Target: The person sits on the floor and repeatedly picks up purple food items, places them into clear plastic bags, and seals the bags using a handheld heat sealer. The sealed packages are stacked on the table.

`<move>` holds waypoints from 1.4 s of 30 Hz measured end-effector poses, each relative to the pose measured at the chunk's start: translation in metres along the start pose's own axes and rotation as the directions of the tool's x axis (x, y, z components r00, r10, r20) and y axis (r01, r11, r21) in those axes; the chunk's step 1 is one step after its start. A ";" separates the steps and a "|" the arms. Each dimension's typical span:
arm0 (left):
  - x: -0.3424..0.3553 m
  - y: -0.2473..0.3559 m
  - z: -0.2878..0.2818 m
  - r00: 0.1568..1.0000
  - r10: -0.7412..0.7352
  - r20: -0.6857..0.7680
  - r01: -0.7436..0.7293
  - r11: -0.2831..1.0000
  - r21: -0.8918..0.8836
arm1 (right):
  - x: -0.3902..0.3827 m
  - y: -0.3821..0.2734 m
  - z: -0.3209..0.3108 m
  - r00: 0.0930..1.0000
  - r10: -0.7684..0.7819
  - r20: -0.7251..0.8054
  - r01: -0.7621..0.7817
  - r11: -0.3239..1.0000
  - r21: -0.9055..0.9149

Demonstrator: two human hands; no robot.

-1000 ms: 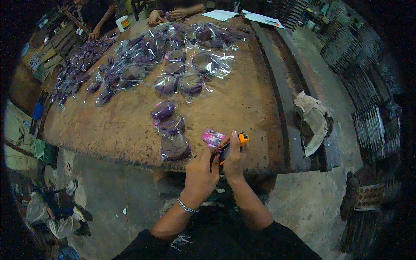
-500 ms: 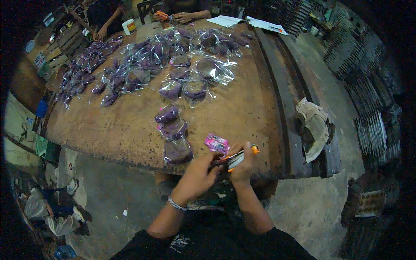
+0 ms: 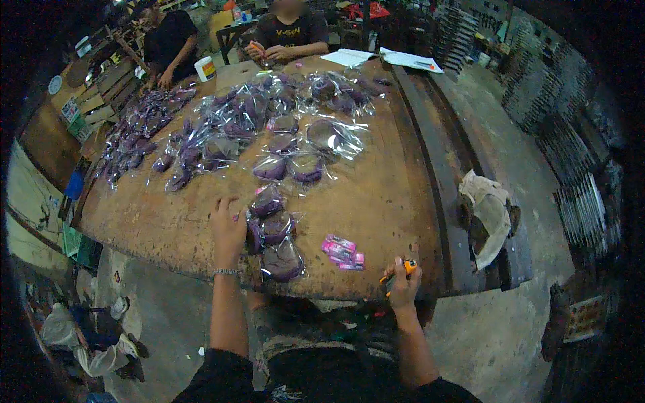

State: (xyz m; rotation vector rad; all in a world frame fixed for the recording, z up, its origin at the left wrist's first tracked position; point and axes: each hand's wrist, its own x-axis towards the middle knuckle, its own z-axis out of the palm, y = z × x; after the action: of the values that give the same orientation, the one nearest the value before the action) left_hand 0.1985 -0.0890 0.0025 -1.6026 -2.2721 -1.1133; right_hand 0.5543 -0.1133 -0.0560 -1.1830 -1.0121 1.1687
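My left hand (image 3: 227, 232) is at the left of a small group of plastic-wrapped purple items (image 3: 278, 260), fingers apart beside a dark purple piece (image 3: 254, 235). My right hand (image 3: 403, 285) grips an orange-and-black hand tool (image 3: 410, 266) near the front edge of the wooden table (image 3: 356, 188). Between my hands, right of the group, lie some pink printed cards (image 3: 339, 248). Many more wrapped purple items (image 3: 228, 114) are spread over the back and left of the table.
Two co-workers (image 3: 168, 47) (image 3: 289, 37) are at the far edge, one holding something orange. Nearby stand a white tub (image 3: 205, 69) and papers (image 3: 410, 59). A cream cloth (image 3: 489, 221) lies on metal strips along the right side. Metal racks (image 3: 571, 188) stand beyond.
My hands have separated: the left moved left and up beside the wrapped group, the right moved right with the tool. More pink cards and another purple piece now show. The view has tilted up.
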 end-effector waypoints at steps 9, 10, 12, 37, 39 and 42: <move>0.079 0.038 0.075 0.855 0.186 0.485 -0.350 0.896 0.274 | 0.008 -0.004 -0.005 0.999 0.044 -0.009 -0.044 0.999 0.026; 0.084 0.036 0.081 0.878 0.216 0.427 -0.336 0.913 0.229 | 0.008 -0.005 -0.004 0.999 0.055 0.000 -0.055 0.998 0.010; 0.093 0.033 0.083 0.907 0.248 0.342 -0.314 0.936 0.156 | 0.008 -0.009 -0.003 0.999 -0.024 -0.025 0.024 0.999 -0.027; -0.046 0.184 -0.062 0.744 0.521 0.419 0.099 0.534 -0.840 | -0.038 -0.107 0.006 0.899 -0.269 0.345 0.199 0.954 0.224; -0.055 0.187 -0.061 0.796 0.372 0.478 0.300 0.442 -0.845 | -0.035 -0.112 0.008 0.817 -0.388 0.427 0.394 0.916 0.079; -0.060 0.186 -0.060 0.754 0.550 0.358 -0.013 0.558 -0.830 | -0.036 -0.113 0.011 0.716 -0.493 0.493 0.646 0.736 -0.202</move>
State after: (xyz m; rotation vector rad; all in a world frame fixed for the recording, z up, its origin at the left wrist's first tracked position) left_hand 0.3664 -0.1437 0.1047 -2.9262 -1.6149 -1.8904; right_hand 0.5526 -0.1477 0.0576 -0.7813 -1.8404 0.7313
